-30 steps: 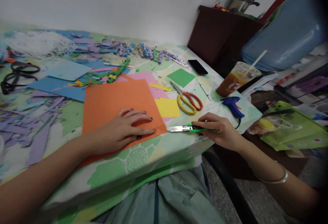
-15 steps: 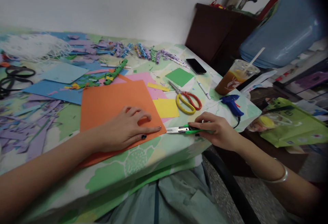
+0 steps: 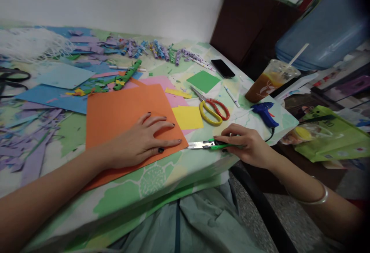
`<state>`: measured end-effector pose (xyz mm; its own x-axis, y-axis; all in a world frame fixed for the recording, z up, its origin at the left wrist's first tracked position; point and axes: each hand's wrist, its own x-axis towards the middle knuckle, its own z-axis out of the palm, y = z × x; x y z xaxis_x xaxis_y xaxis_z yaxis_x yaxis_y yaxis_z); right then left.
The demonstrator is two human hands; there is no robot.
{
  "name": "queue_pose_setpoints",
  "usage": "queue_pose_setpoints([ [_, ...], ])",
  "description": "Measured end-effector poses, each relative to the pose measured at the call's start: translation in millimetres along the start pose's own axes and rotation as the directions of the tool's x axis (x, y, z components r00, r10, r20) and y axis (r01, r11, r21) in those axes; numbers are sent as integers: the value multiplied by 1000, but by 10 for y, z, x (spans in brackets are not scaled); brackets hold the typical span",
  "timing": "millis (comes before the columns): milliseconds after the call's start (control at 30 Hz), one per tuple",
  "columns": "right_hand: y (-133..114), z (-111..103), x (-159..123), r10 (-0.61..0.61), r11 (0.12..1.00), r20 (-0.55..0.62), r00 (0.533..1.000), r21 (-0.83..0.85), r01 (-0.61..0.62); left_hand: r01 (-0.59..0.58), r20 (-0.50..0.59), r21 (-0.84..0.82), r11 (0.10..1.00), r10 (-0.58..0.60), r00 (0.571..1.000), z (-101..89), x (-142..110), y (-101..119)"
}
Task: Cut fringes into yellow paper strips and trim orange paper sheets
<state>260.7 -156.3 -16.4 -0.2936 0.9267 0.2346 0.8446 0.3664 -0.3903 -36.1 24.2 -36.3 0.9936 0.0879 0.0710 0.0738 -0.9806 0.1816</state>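
An orange sheet of paper (image 3: 124, 110) lies near the table's front edge, and its near part looks folded. My left hand (image 3: 144, 139) rests flat on it with fingers spread. In my right hand (image 3: 245, 145) is a utility knife (image 3: 214, 144) with a green and black handle, its blade pointing left. The blade's tip meets the right corner of the orange paper; whether it sits between layers I cannot tell. Just beyond the knife are scissors (image 3: 212, 110) with one yellow and one red handle. A yellow sheet (image 3: 189, 117) pokes out beside the orange one.
A blue glue gun (image 3: 265, 114) and a drink cup (image 3: 267, 85) stand at the right edge. Farther back are a phone (image 3: 222, 68), a green square (image 3: 203, 81) and a marker (image 3: 231, 96). Purple paper scraps (image 3: 31, 145) cover the left; rolled paper pieces (image 3: 157, 49) line the back.
The view has shifted slightly. My left hand's fingers bent, then lay flat again on the orange paper. The knife's blade stays at the paper's right corner.
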Motion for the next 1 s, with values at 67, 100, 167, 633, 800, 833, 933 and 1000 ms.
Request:
queue_pose_setpoints([
  [67, -6, 4, 6, 0, 1000, 0, 1000, 5, 0, 2, 16, 10, 1000, -2, 1000, -1, -3, -6],
  [100, -15, 8, 11, -4, 1000, 1, 1000, 3, 4, 4, 28, 16, 1000, -4, 1000, -3, -5, -7],
  [167, -41, 21, 20, -12, 1000, 7, 1000, -8, 12, 10, 47, 25, 1000, -11, 999, -6, -8, -6],
  [633, -288, 89, -73, 45, 997, -27, 999, -65, -47, 5, 7, 6, 1000, -5, 1000, 22, -9, -31],
  [800, -323, 90, -101, 55, 996, -39, 998, -66, -58, 14, 12, -10, 1000, -14, 1000, 19, -11, -26],
  [833, -320, 90, -106, 61, 996, -38, 997, -65, -63, 14, 13, -9, 1000, -14, 1000, 19, -11, -27],
  [933, -322, 101, -99, 64, 996, -26, 998, -59, -65, 12, 22, 6, 1000, -12, 1000, 24, -11, -34],
  [1000, -339, 116, -81, 55, 996, -28, 998, -62, -56, 11, 24, 13, 1000, -12, 1000, 28, -10, -37],
])
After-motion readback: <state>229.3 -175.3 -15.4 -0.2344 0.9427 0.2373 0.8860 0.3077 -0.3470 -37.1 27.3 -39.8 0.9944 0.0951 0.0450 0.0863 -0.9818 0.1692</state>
